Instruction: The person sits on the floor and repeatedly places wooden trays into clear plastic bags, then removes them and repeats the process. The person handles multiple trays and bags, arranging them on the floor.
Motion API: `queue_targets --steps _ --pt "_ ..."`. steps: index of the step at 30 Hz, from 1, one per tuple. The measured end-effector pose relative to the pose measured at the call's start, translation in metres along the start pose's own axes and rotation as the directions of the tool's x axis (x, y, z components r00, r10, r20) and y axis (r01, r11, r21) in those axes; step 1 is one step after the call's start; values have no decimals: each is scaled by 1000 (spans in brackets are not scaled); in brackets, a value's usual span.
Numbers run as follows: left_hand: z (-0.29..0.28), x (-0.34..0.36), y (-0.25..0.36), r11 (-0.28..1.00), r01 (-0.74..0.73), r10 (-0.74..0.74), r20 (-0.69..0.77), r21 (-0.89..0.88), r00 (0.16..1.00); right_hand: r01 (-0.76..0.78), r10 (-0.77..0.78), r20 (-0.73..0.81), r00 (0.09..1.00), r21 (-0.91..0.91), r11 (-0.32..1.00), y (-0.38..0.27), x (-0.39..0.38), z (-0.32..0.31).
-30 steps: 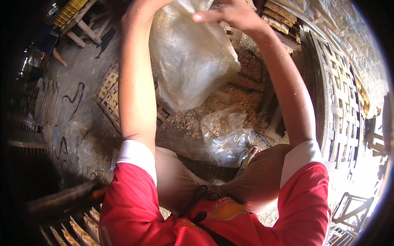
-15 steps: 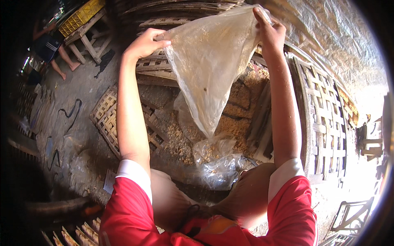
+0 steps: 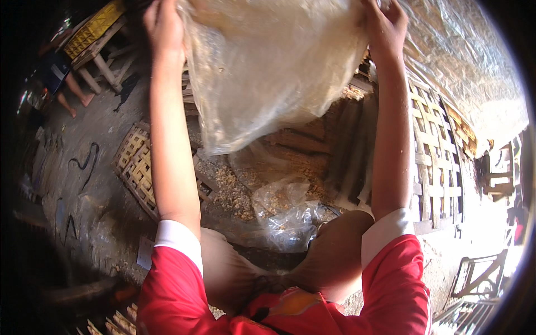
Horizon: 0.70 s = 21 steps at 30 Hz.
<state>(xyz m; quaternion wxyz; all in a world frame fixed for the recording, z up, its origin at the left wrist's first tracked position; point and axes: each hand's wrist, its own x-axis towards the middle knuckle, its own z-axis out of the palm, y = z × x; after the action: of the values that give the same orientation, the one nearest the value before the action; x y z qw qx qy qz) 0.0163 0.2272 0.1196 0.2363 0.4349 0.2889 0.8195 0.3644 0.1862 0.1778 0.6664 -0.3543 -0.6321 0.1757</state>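
Note:
A large cloudy plastic sheet (image 3: 273, 67), perhaps a bag, hangs stretched between my raised hands at the top of the view. My left hand (image 3: 166, 28) is closed on its left edge and slightly blurred. At the upper right corner my right hand (image 3: 386, 25) grips the plastic, with the fingertips partly hidden. The sheet's lower edge hangs free above the floor. Below it, a crumpled clear plastic bag (image 3: 287, 223) lies on the ground between my knees, beside scattered sawdust (image 3: 237, 195).
Woven bamboo panels (image 3: 139, 167) lie at the left, and a taller woven panel (image 3: 438, 151) leans at the right. Dark boards (image 3: 346, 151) rest on the sawdust. A yellow crate (image 3: 95, 30) stands on a wooden bench at the far left, near another person's legs (image 3: 72, 92).
My hands have moved apart and the left one has risen. The plastic has gone from a hanging triangle to a wider spread, its lower edge now higher.

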Motion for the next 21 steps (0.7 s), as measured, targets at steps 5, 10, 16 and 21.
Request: queue_targets --steps 5,10,16,21 --pt "68 -25 25 997 -62 60 -49 -47 997 145 -41 386 921 -244 959 -20 19 -45" --pt "165 -67 102 974 69 -11 264 -214 964 41 86 282 956 -414 909 -56 95 -145" --pt "280 -133 155 772 567 -209 729 -286 652 -141 276 7 961 -847 513 -177 28 -310" --pt "355 -172 155 659 752 -357 869 -24 341 -393 481 -185 857 -838 378 -171 -38 -390"
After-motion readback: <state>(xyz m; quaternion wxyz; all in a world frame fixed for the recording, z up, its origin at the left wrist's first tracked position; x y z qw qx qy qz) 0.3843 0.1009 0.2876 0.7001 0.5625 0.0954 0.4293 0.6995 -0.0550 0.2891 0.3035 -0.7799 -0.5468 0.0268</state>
